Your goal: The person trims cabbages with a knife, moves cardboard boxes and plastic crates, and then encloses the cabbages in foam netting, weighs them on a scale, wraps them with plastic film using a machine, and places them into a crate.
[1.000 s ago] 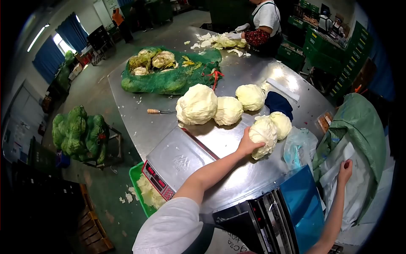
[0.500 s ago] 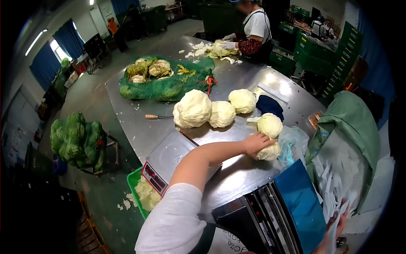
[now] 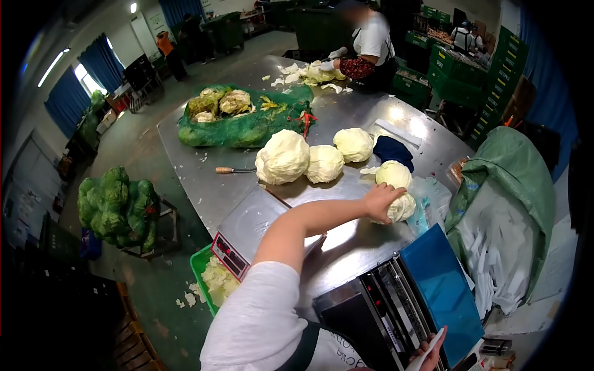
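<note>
My left hand (image 3: 382,201) is curled over the top of a pale, trimmed cabbage (image 3: 402,209) near the table's right side. Touching or close behind it is another cabbage (image 3: 394,174). In my right hand (image 3: 431,353), at the bottom right, is a thin white strip (image 3: 427,351), pinched beside the blue lid of a sealing or wrapping machine (image 3: 396,309). Similar white strips (image 3: 492,260) fill an open green sack. Farther left on the table sit a big cabbage (image 3: 283,157) and two smaller ones (image 3: 325,164).
A scale (image 3: 247,226) stands left of the machine, above a green crate (image 3: 199,263) of leaves. A hooked knife (image 3: 234,170) lies near a green net bag (image 3: 247,127) of cabbages. A co-worker (image 3: 371,43) handles leaves across the metal table (image 3: 204,179).
My right hand has come left from the sack to the machine's front with a white strip. My left hand has shifted slightly over the cabbage, which has moved little.
</note>
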A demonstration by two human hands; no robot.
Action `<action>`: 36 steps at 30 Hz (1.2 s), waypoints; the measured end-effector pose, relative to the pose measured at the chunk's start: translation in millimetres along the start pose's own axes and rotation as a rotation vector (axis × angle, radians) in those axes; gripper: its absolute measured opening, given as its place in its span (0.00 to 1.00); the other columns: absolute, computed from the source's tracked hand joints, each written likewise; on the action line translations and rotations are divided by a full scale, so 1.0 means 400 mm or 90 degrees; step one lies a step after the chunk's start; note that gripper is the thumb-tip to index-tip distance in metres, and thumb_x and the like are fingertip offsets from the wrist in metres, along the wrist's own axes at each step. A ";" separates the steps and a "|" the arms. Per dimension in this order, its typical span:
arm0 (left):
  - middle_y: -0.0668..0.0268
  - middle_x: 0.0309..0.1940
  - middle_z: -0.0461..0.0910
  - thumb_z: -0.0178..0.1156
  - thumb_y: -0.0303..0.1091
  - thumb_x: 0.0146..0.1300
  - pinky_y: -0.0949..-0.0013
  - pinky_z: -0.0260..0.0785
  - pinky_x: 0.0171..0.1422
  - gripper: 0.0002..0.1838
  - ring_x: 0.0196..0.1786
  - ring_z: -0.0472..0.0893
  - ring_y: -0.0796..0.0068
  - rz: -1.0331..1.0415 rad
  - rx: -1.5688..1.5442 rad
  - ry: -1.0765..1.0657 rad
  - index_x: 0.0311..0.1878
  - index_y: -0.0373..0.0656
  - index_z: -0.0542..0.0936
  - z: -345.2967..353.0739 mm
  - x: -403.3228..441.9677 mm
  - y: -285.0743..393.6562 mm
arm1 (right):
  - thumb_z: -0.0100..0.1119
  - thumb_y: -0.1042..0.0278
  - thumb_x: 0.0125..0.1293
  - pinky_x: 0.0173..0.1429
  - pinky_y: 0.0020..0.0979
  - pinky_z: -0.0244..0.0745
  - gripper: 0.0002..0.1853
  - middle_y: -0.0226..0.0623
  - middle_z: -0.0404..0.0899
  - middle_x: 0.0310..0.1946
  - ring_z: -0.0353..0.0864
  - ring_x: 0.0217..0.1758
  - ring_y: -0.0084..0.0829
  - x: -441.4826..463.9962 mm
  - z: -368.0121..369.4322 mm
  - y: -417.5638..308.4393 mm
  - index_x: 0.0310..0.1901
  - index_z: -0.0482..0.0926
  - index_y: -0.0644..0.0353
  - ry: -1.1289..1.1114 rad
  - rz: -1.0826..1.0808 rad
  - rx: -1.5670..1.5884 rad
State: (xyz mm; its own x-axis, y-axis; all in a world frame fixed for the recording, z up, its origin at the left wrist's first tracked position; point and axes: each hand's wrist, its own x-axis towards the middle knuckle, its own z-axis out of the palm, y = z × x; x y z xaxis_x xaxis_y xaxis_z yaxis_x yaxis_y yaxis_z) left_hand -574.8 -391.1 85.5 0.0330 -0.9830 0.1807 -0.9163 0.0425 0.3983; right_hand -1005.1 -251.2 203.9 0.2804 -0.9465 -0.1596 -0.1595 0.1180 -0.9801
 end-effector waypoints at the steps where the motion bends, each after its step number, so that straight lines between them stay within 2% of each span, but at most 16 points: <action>1: 0.53 0.49 0.70 0.73 0.47 0.33 0.56 0.61 0.57 0.53 0.53 0.68 0.52 0.010 -0.012 0.033 0.66 0.48 0.58 -0.026 -0.020 0.005 | 0.45 0.70 0.71 0.54 0.24 0.65 0.26 0.37 0.69 0.50 0.70 0.48 0.23 -0.008 0.023 -0.027 0.68 0.54 0.63 0.033 0.014 0.045; 4: 0.52 0.49 0.70 0.73 0.47 0.33 0.56 0.62 0.56 0.53 0.52 0.68 0.52 0.021 -0.015 0.127 0.65 0.44 0.59 -0.120 -0.100 0.027 | 0.43 0.66 0.72 0.59 0.25 0.63 0.27 0.37 0.64 0.57 0.68 0.53 0.25 -0.024 0.054 -0.092 0.69 0.52 0.63 -0.053 0.033 -0.178; 7: 0.52 0.49 0.70 0.73 0.47 0.33 0.57 0.62 0.56 0.53 0.51 0.69 0.53 0.019 0.010 0.184 0.65 0.42 0.59 -0.247 -0.220 0.065 | 0.44 0.51 0.71 0.50 0.33 0.70 0.30 0.40 0.68 0.57 0.70 0.51 0.31 0.005 0.027 0.085 0.68 0.57 0.64 -0.043 -0.222 -0.176; 8: 0.52 0.50 0.70 0.73 0.46 0.33 0.57 0.62 0.56 0.52 0.51 0.69 0.53 0.017 0.020 0.188 0.65 0.42 0.59 -0.285 -0.269 0.073 | 0.45 0.59 0.72 0.57 0.33 0.68 0.29 0.47 0.62 0.62 0.69 0.56 0.35 0.006 0.064 -0.008 0.68 0.54 0.68 -0.018 0.129 0.011; 9: 0.52 0.51 0.70 0.72 0.46 0.34 0.57 0.62 0.56 0.52 0.51 0.69 0.53 0.016 0.030 0.193 0.65 0.42 0.60 -0.322 -0.320 0.081 | 0.45 0.63 0.72 0.64 0.35 0.64 0.29 0.49 0.55 0.67 0.66 0.63 0.37 -0.005 0.046 0.041 0.68 0.52 0.68 -0.097 -0.075 -0.140; 11: 0.54 0.53 0.69 0.71 0.47 0.35 0.57 0.61 0.57 0.51 0.52 0.69 0.55 0.007 0.102 0.189 0.65 0.43 0.59 -0.380 -0.421 0.094 | 0.47 0.49 0.70 0.65 0.33 0.62 0.33 0.38 0.58 0.67 0.67 0.62 0.36 0.035 0.021 0.160 0.68 0.55 0.63 -0.135 0.008 0.044; 12: 0.54 0.53 0.69 0.72 0.47 0.35 0.57 0.60 0.58 0.51 0.53 0.69 0.55 -0.019 0.136 0.166 0.65 0.45 0.59 -0.395 -0.468 0.097 | 0.43 0.63 0.72 0.28 0.17 0.69 0.14 0.32 0.72 0.41 0.68 0.27 0.18 0.093 0.066 0.189 0.58 0.65 0.51 -0.044 0.174 0.492; 13: 0.55 0.53 0.69 0.72 0.47 0.34 0.56 0.59 0.59 0.51 0.54 0.68 0.55 -0.044 0.170 0.144 0.66 0.47 0.60 -0.409 -0.512 0.101 | 0.46 0.65 0.71 0.26 0.18 0.67 0.11 0.31 0.70 0.35 0.66 0.26 0.18 0.092 0.066 0.206 0.54 0.64 0.49 -0.067 0.179 0.509; 17: 0.56 0.55 0.68 0.75 0.45 0.33 0.53 0.58 0.61 0.52 0.57 0.68 0.53 -0.056 0.264 0.123 0.66 0.53 0.61 -0.401 -0.668 0.059 | 0.45 0.65 0.71 0.24 0.20 0.65 0.10 0.30 0.70 0.35 0.65 0.25 0.18 0.056 0.125 0.168 0.51 0.64 0.50 -0.140 0.211 0.459; 19: 0.55 0.56 0.67 0.75 0.43 0.30 0.53 0.57 0.62 0.53 0.58 0.67 0.53 -0.063 0.299 0.111 0.66 0.53 0.61 -0.376 -0.736 0.048 | 0.44 0.65 0.69 0.26 0.23 0.66 0.08 0.29 0.69 0.34 0.68 0.26 0.22 0.023 0.158 0.139 0.48 0.65 0.53 -0.137 0.221 0.402; 20: 0.55 0.56 0.68 0.71 0.44 0.40 0.52 0.58 0.63 0.44 0.58 0.68 0.52 -0.076 0.295 0.103 0.64 0.53 0.64 -0.368 -0.766 0.059 | 0.43 0.66 0.70 0.28 0.24 0.66 0.09 0.30 0.69 0.34 0.68 0.27 0.23 0.018 0.157 0.155 0.49 0.64 0.53 -0.210 0.201 0.409; 23: 0.54 0.57 0.67 0.66 0.40 0.45 0.51 0.58 0.63 0.39 0.59 0.68 0.53 -0.065 0.379 0.150 0.64 0.54 0.65 -0.240 -0.859 0.023 | 0.42 0.67 0.69 0.29 0.25 0.67 0.08 0.32 0.68 0.32 0.68 0.27 0.24 -0.017 0.189 0.165 0.49 0.64 0.50 -0.270 0.177 0.396; 24: 0.54 0.58 0.67 0.63 0.37 0.47 0.50 0.57 0.63 0.37 0.60 0.67 0.55 -0.050 0.327 0.160 0.64 0.55 0.65 -0.227 -0.879 0.046 | 0.42 0.69 0.70 0.30 0.26 0.68 0.07 0.32 0.68 0.32 0.69 0.27 0.24 -0.030 0.199 0.158 0.47 0.64 0.50 -0.294 0.176 0.393; 30: 0.55 0.64 0.61 0.67 0.37 0.43 0.44 0.51 0.69 0.45 0.67 0.61 0.54 -0.151 0.318 0.107 0.68 0.56 0.60 -0.188 -0.943 0.144 | 0.45 0.70 0.69 0.32 0.29 0.71 0.05 0.37 0.72 0.33 0.72 0.29 0.26 -0.070 0.244 0.178 0.45 0.65 0.54 -0.374 0.147 0.363; 34: 0.51 0.69 0.54 0.68 0.44 0.48 0.35 0.43 0.70 0.45 0.72 0.54 0.49 -0.175 0.178 0.107 0.70 0.56 0.58 -0.175 -0.907 0.247 | 0.52 0.76 0.65 0.38 0.28 0.72 0.05 0.35 0.73 0.36 0.74 0.33 0.27 -0.092 0.277 0.146 0.41 0.70 0.58 -0.344 0.075 0.316; 36: 0.51 0.69 0.55 0.66 0.42 0.51 0.47 0.46 0.72 0.42 0.70 0.56 0.50 -0.039 -0.041 0.182 0.69 0.49 0.60 -0.159 -0.861 0.312 | 0.53 0.78 0.63 0.42 0.25 0.70 0.04 0.34 0.73 0.36 0.73 0.35 0.25 -0.070 0.294 0.175 0.38 0.71 0.61 -0.336 -0.054 0.245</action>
State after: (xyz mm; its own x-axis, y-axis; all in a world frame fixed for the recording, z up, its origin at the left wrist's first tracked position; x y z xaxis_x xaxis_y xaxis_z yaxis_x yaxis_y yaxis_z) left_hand -675.2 -35.8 130.1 0.2064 -0.8943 0.3971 -0.8826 0.0051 0.4702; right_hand -912.9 -181.0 125.8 0.7194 -0.6943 -0.0202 0.2061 0.2412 -0.9483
